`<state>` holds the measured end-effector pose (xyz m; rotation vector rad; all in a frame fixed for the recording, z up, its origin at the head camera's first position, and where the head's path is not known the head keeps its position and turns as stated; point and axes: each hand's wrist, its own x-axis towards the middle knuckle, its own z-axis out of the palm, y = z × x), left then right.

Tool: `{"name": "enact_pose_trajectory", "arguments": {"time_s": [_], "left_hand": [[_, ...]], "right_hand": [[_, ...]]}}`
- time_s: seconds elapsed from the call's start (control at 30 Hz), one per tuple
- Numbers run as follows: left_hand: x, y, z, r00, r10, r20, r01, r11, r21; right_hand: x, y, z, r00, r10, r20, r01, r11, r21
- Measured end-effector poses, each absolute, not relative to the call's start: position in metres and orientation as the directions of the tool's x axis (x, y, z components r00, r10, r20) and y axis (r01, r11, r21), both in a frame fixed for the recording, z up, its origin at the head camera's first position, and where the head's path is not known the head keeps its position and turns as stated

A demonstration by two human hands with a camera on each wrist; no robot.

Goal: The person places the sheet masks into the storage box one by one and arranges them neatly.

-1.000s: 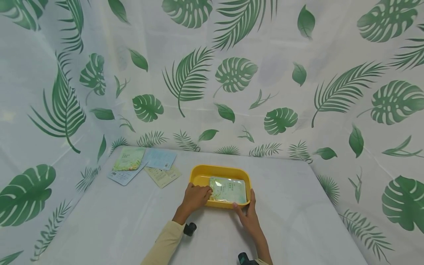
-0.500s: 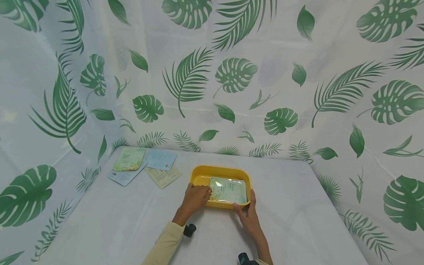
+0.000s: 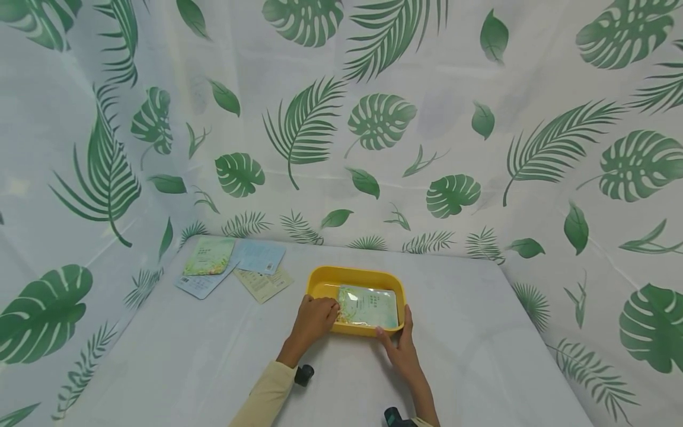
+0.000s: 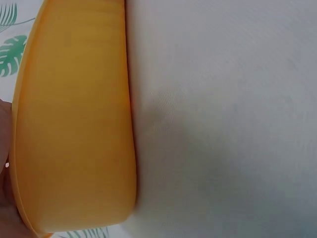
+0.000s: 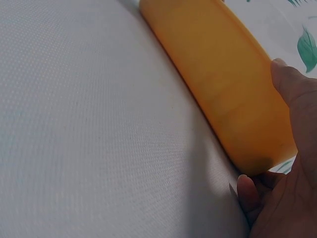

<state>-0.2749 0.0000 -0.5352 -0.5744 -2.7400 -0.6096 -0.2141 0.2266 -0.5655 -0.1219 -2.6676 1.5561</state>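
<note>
Two grips are noted, both on the yellow tray (image 3: 324,290). By the left hand (image 3: 313,319), fingers curled, the near left corner is held over the rim; whether the packet just beside its fingertips is touched cannot be told. By the right hand (image 3: 403,354), the near right corner is held, with the thumb set on the near rim and other fingers brought round the right end. The green packet (image 3: 369,305) is contained in the tray, toward the right. Against the two earlier head frames, no shift of hands, tray or packet is detected; a steady hold is judged, with no transfer under way. Well apart, far left on the tabletop (image 3: 459,356), overlapping items are seen: a leafy packet (image 3: 209,255), a pale packet (image 3: 200,287), a light blue packet (image 3: 261,255) and a cream packet (image 3: 264,287).
</note>
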Motion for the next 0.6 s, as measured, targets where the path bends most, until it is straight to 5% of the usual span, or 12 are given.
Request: {"name": "enact_pose_trajectory", "arguments": {"time_s": [0.4,0.6], "left_hand": [[-0.278,-0.028,-0.532,-0.828,0.213,0.519,0.520,0.637,0.569],[-0.289,-0.070,-0.528,-0.875,0.031,0.483,0.361,0.706,0.609]], "right_hand": [[-0.215,0.222,-0.566,-0.996,0.087,-0.010,0.051,0.484,-0.873],[-0.215,0.226,-0.565,-0.996,0.091,-0.003,0.048,0.492,-0.869]]}}
